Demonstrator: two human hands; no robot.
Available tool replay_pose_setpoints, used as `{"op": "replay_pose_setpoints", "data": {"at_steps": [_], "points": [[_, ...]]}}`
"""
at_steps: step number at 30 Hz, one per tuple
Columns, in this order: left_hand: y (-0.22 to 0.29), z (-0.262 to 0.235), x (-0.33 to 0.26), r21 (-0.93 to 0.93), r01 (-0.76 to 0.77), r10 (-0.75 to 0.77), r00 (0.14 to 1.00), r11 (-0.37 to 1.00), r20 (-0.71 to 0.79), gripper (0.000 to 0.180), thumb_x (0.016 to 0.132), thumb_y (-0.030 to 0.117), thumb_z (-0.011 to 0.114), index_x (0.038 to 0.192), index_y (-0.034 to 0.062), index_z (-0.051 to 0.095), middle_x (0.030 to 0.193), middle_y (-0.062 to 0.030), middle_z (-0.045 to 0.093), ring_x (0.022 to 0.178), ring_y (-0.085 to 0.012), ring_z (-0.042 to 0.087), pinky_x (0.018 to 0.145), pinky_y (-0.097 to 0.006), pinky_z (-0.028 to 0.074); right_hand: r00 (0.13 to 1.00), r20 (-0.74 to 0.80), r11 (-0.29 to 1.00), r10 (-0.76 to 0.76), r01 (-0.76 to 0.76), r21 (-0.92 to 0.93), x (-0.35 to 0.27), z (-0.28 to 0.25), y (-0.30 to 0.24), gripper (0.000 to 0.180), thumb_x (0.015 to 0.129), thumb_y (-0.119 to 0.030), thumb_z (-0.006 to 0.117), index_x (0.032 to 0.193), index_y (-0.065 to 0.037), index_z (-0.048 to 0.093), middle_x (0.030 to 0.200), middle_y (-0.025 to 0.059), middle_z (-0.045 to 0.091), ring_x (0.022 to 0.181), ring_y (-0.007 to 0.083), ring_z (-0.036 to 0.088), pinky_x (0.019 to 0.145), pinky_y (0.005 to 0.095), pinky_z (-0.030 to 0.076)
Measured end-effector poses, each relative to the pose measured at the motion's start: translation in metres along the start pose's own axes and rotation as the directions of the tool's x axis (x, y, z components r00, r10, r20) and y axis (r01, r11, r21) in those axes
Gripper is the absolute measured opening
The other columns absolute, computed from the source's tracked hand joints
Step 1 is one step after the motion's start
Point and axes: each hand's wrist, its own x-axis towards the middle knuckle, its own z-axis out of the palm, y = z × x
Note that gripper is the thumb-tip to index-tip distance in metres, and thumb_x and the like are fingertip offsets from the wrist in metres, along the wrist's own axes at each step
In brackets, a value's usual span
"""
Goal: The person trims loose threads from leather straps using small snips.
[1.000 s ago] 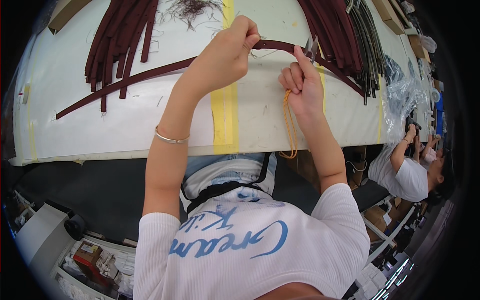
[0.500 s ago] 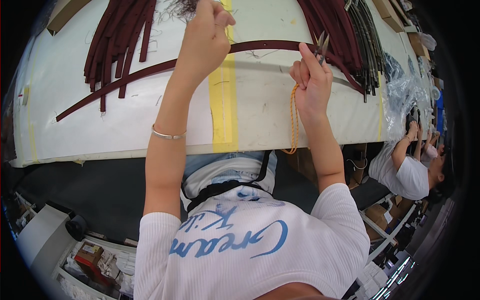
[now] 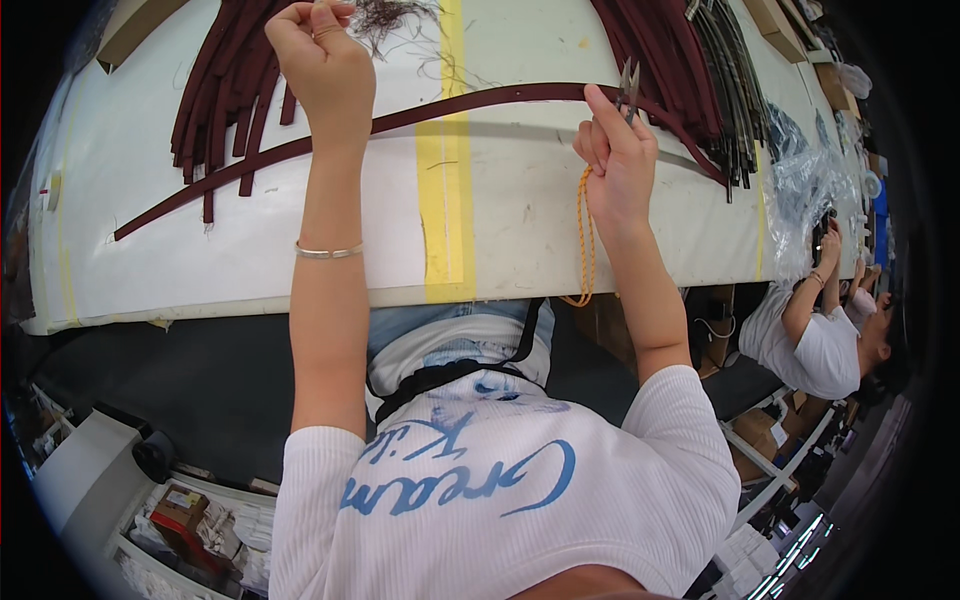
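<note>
A long narrow maroon strip (image 3: 490, 98) bows across the table, loose threads at its left end. My right hand (image 3: 622, 165) is closed around a small pair of thread snips (image 3: 630, 82), blades pointing away from me, with its index fingertip against the strip. An orange cord (image 3: 583, 235) hangs from that hand. My left hand (image 3: 325, 85) is raised over the strip near the left bundle of maroon strips (image 3: 215, 100); its fingers are pinched, and whatever they hold is too small to make out. A tangle of dark thread ends (image 3: 385, 22) lies just right of it.
More maroon strips (image 3: 665, 60) and a bundle of black strips (image 3: 735, 90) lie at the right. Yellow tape (image 3: 445, 220) crosses the pale table (image 3: 540, 240). Clear plastic wrap (image 3: 800, 180) covers the right end, where a co-worker (image 3: 815, 345) sits. Cardboard boxes (image 3: 135, 28) stand along the far edge.
My left hand has moved left, away from the thread tangle, toward the left bundle. My right hand, with the snips, has shifted slightly left.
</note>
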Motion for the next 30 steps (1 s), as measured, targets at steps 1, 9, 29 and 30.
{"op": "replay_pose_setpoints", "data": {"at_steps": [1, 9, 29, 30], "points": [[-0.003, -0.002, 0.002, -0.021, 0.004, -0.005, 0.998, 1.0, -0.056, 0.013, 0.099, 0.012, 0.048, 0.098, -0.0001, 0.045, 0.088, -0.0075, 0.065, 0.076, -0.0103, 0.055, 0.072, -0.023, 0.046, 1.0, 0.003, 1.0, 0.004, -0.004, -0.006, 0.001, -0.001, 0.0, 0.043, 0.089, -0.012, 0.065, 0.055, -0.016, 0.038, 0.046, -0.0069, 0.026, 0.043, 0.0053, 0.02, 0.047, 0.0262, 0.017], [-0.011, 0.001, -0.005, -0.043, 0.185, -0.172, 0.962, 0.982, 0.213, 0.024, 0.093, 0.008, 0.055, 0.112, -0.0038, 0.048, 0.103, -0.0163, 0.066, 0.098, -0.0169, 0.061, 0.083, -0.026, 0.047, 1.0, 0.017, 0.999, 0.012, -0.011, -0.032, 0.002, -0.001, 0.002, 0.042, 0.091, -0.01, 0.062, 0.056, -0.016, 0.038, 0.046, -0.0066, 0.025, 0.042, 0.0056, 0.021, 0.047, 0.0262, 0.018], [0.051, 0.014, -0.036, -0.008, -0.284, 0.181, 0.588, 0.959, 0.788, 0.01, 0.084, 0.002, 0.066, 0.091, -0.0016, 0.062, 0.081, -0.0079, 0.068, 0.066, -0.0186, 0.063, 0.063, -0.025, 0.05, 0.999, -0.032, 0.998, -0.027, 0.025, -0.065, 0.004, -0.001, -0.001, 0.043, 0.089, -0.012, 0.065, 0.055, -0.016, 0.039, 0.046, -0.0078, 0.026, 0.042, 0.0044, 0.02, 0.047, 0.0256, 0.017], [0.052, 0.014, -0.035, 0.011, -0.206, 0.12, 0.613, 0.978, 0.781, 0.008, 0.085, 0.003, 0.066, 0.089, -0.0022, 0.062, 0.082, -0.0083, 0.069, 0.069, -0.0172, 0.064, 0.065, -0.025, 0.05, 0.999, -0.03, 0.998, -0.026, 0.024, -0.065, 0.004, -0.002, -0.001, 0.043, 0.089, -0.012, 0.065, 0.055, -0.016, 0.039, 0.046, -0.0078, 0.026, 0.042, 0.0044, 0.02, 0.047, 0.0256, 0.017]]}}
